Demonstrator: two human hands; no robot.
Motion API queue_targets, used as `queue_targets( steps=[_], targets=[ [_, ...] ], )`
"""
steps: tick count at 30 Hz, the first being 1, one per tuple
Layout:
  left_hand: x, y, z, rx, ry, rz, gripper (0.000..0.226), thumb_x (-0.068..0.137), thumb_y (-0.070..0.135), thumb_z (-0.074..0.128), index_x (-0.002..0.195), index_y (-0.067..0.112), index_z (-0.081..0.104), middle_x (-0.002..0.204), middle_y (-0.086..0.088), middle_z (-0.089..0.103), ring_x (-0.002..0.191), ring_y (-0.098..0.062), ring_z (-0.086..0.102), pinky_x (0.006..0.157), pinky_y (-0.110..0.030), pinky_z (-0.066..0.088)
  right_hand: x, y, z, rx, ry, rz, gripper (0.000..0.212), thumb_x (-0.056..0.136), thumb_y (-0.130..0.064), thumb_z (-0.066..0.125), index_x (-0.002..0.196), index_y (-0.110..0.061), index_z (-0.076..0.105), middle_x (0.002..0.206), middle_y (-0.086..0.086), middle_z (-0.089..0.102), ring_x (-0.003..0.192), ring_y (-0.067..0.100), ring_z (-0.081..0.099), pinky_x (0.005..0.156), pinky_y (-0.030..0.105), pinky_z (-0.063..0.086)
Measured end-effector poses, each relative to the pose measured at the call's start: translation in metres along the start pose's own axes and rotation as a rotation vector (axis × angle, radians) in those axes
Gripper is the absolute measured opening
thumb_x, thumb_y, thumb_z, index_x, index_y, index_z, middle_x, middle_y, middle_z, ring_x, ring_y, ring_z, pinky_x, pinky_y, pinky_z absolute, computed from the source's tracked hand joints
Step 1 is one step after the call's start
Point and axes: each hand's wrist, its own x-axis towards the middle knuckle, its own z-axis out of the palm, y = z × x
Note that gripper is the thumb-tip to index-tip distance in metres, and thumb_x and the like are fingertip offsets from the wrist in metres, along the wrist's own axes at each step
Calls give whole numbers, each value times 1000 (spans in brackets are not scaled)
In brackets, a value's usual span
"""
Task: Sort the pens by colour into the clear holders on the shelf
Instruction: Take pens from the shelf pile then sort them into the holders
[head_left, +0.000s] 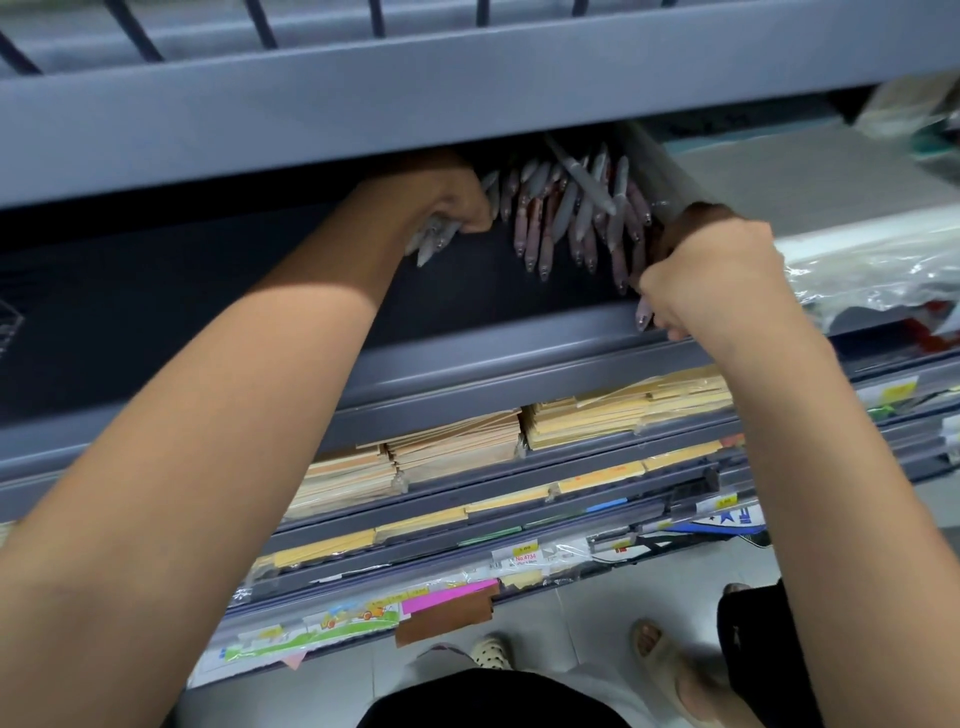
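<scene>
Grey shop shelf (467, 332), dim under the upper deck (467, 104). My left hand (452, 202) fingers clamp a grey pen bundle (434, 241); right hand (711, 270) fingers clamp one pen (644, 314). Loose pens (571, 218) lean between them. A knock would spill them, and the shade invites mis-sorts.

Both bare arms reach away from the body, into the far part of the scene. The left forearm (234, 415) runs diagonally from near left toward far centre. It ends in the left hand (447, 200), whose fingers are curled round a small bunch of pale grey plastic pens (434, 240). The right forearm (831, 467) rises from near right. The right hand (711, 270), back to the camera and fingers curled under, grips a pale plastic pen (644, 314) whose tip pokes out below.
</scene>
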Motion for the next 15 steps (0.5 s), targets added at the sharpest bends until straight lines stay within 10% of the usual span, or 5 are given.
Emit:
queue_targets(
  steps=[4, 9, 15],
  targets=[
    [4, -7, 4, 21, 141, 22, 22, 84, 5, 50, 65, -7, 51, 54, -20, 56, 48, -28, 50, 36, -22, 43, 4, 4, 3, 191, -119, 93, 20, 87, -15, 61, 74, -5, 74, 63, 7, 72, 41, 14, 66, 39, 15, 46],
    [-3, -18, 13, -68, 305, 70, 23, 76, 17, 53, 96, 7, 60, 85, -14, 62, 79, -31, 64, 72, -33, 55, -6, 16, 2, 444, -138, 20, 25, 81, -11, 61, 61, 1, 70, 47, 6, 66, 40, 20, 65, 44, 23, 52],
    [-37, -29, 21, -359, 353, 48, 5, 74, 15, 56, 77, 14, 52, 58, -7, 50, 26, -11, 43, 35, -10, 30, -20, 33, 6, 800, -80, -164, 20, 75, -14, 55, 83, 3, 63, 50, 8, 65, 39, 26, 60, 49, 33, 53]
  ],
)
